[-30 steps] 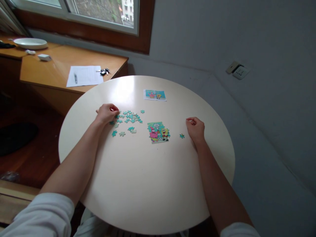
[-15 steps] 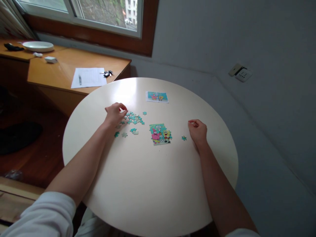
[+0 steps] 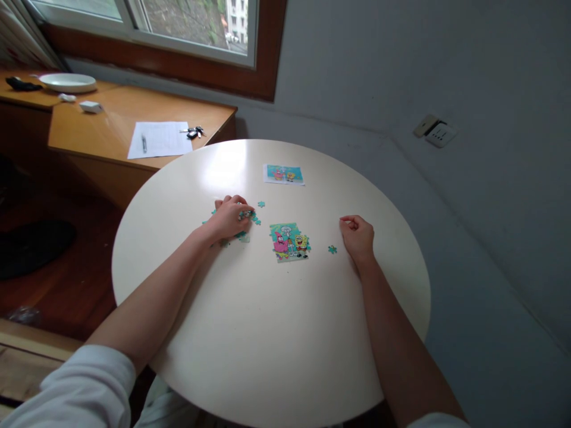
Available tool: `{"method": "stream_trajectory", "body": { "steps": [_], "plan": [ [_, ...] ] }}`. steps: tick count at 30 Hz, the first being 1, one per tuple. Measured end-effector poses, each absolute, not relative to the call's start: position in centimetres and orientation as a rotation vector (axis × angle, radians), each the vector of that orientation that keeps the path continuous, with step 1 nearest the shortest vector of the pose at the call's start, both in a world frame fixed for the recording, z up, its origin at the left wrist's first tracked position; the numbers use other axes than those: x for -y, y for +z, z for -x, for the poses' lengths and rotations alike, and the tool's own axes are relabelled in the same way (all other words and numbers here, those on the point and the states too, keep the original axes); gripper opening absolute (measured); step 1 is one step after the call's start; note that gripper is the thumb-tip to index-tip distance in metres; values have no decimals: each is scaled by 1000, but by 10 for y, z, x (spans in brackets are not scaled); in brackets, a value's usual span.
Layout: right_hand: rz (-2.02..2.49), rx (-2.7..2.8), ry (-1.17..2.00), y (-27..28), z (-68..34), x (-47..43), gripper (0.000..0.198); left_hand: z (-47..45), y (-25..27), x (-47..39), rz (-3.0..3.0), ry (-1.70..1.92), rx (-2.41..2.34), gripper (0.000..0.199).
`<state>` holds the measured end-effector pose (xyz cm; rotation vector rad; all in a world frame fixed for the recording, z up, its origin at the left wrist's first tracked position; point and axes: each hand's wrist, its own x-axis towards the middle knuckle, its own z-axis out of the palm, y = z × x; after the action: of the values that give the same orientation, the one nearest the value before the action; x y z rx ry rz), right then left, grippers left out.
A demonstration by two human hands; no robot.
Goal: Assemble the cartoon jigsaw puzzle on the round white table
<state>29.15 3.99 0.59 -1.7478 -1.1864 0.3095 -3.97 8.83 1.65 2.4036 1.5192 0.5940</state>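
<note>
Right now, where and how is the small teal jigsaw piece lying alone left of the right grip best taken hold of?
Probably by opposite edges, from above and the right: the small teal jigsaw piece lies flat with knobs jutting out, the colourful, partly joined puzzle on its left and the right grip on its right.

puzzle pieces (image 3: 256, 219) partly hidden by left hand (image 3: 233, 217), window (image 3: 187, 24) cut off

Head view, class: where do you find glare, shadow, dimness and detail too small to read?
In the head view, white glare lies on the far left of the tabletop, toward the window; head view, soft shadow beside the left forearm; head view, dim wall at right; head view, print on the loose puzzle pieces by the left hand is too small to read.
</note>
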Motion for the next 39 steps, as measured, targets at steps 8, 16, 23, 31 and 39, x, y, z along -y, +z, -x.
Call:
{"method": "stream_trajectory", "body": {
  "steps": [8,16,23,31,39],
  "plan": [
    [1725,1195,312,1,-294,-43,18,38,21,-85,-2392,581,-1531,35],
    [1726,1205,311,4,-293,-41,18,37,29,-81,-2426,493,-1407,25],
    [1748,1209,292,4,-292,-41,18,35,31,-82,-2421,460,-1383,16],
    [1762,1202,297,5,-290,-40,17,35,29,-87,-2459,431,-1360,10],
    [1753,1194,315,6,-290,-41,16,32,26,-88,-2475,440,-1330,8]
  ]
}}
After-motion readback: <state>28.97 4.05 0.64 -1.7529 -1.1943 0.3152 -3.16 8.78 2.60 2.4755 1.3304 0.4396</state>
